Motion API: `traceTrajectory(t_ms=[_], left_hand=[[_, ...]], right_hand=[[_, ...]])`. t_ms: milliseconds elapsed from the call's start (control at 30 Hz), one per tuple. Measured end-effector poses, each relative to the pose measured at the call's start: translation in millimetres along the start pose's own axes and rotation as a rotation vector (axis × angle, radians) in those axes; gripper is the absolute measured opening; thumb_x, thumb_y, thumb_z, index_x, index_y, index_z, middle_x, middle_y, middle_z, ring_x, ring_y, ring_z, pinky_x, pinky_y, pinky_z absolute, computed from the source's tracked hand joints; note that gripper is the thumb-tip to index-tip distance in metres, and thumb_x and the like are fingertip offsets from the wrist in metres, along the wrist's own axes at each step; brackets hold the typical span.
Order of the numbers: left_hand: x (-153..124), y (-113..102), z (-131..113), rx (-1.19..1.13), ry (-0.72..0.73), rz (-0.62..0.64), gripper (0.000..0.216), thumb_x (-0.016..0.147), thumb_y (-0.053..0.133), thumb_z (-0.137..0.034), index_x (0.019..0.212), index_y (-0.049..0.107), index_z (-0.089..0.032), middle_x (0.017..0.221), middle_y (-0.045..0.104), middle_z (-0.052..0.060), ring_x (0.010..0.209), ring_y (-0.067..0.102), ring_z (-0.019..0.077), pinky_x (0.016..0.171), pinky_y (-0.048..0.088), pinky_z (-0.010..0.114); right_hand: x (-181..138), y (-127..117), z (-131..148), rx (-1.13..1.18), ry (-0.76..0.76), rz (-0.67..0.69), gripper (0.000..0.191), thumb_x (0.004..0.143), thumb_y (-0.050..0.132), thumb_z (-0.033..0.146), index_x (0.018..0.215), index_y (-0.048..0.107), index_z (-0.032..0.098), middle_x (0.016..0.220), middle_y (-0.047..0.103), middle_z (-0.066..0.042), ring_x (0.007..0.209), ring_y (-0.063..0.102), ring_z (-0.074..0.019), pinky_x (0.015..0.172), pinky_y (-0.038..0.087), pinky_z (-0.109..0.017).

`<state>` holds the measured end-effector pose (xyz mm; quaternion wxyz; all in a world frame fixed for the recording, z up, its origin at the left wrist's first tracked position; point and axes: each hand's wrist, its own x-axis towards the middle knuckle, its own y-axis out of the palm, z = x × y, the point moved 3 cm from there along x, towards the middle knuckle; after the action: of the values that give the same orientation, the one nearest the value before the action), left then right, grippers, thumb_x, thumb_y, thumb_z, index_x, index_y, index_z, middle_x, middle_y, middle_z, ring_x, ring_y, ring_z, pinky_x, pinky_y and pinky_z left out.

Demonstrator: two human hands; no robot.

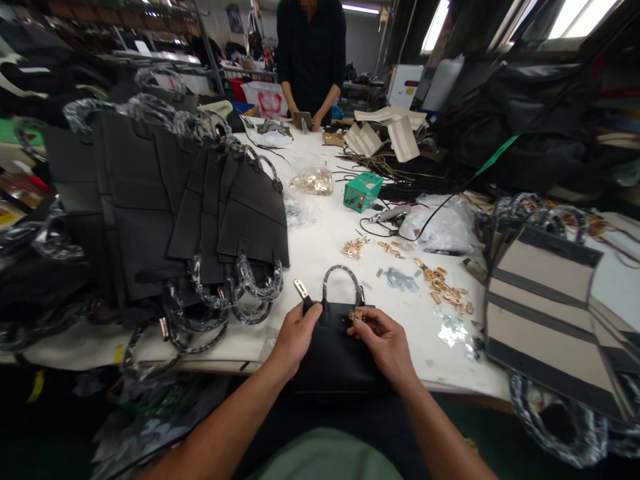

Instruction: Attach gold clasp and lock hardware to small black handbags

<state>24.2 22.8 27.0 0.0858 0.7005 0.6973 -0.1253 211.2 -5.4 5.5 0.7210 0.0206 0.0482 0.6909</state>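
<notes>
Far left of the white table [320, 247], a stack of black bags [165, 200] w/ plastic-wrapped handles is leaning across the left edge and hanging over the near edge. Next, the left hand [294, 337] is gripping the small black bag [333, 353] at its top left corner, fingers curled, thumb on the front; a strap w/ gold tip [301, 289] is sticking up just beyond the knuckles. The bag is lying at the table's near edge, centre, its wrapped handle [341, 280] arching upward. The right hand [383, 343] is resting on the bag's top right, fingertips pinching a gold clasp [356, 315]. Right of that, loose gold hardware [445, 283] is lying scattered mid-table. A striped beige tote [545, 313] is standing at the right edge. At the far edge a person in a dark top [311, 47] is working w/ both hands.
</notes>
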Motion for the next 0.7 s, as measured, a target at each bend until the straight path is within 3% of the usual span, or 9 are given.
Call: traceTrajectory(t_ms=[167,367,567,700], left_hand=[[-0.5,1.5,-4.8,-0.094,-0.129,0.07,0.024,0.073,0.072,-0.03,0.092,0.069,-0.016,0.081,0.074,0.005,0.074,0.068,0.0221,0.069,0.051,0.031],[1.6,-3.5,-4.4,-0.371,-0.287,0.157,0.02,0.072,0.072,-0.027,0.087,0.071,-0.014,0.075,0.073,0.006,0.067,0.068,0.0214,0.067,0.053,0.033],[1.3,-8.6,-4.1,-0.494,-0.337,0.27,0.018,0.07,0.074,-0.023,0.086,0.071,-0.014,0.075,0.074,0.006,0.066,0.067,0.0202,0.069,0.054,0.034],[1.4,-8.8,-4.1,-0.484,-0.354,0.267,0.017,0.071,0.073,-0.024,0.084,0.072,-0.013,0.076,0.074,0.008,0.067,0.068,0.0207,0.07,0.053,0.034]], right_hand=[[3.6,-7.9,10.0,-0.193,-0.027,0.041,0.026,0.085,0.069,0.04,0.103,0.068,0.021,0.086,0.071,-0.002,0.068,0.069,-0.0164,0.066,0.054,-0.028],[7.1,-11.8,33.5,-0.636,-0.262,0.15,0.014,0.088,0.064,0.029,0.1,0.07,0.024,0.089,0.07,-0.002,0.076,0.066,-0.0171,0.072,0.051,-0.029],[11.6,-3.8,41.1,-0.759,-0.312,0.227,0.017,0.092,0.058,0.031,0.103,0.07,0.026,0.092,0.071,-0.003,0.084,0.066,-0.0204,0.078,0.051,-0.033],[13.8,-0.2,44.8,-0.822,-0.329,0.253,0.02,0.094,0.055,0.031,0.106,0.07,0.027,0.095,0.071,-0.005,0.085,0.066,-0.0216,0.08,0.052,-0.034]])
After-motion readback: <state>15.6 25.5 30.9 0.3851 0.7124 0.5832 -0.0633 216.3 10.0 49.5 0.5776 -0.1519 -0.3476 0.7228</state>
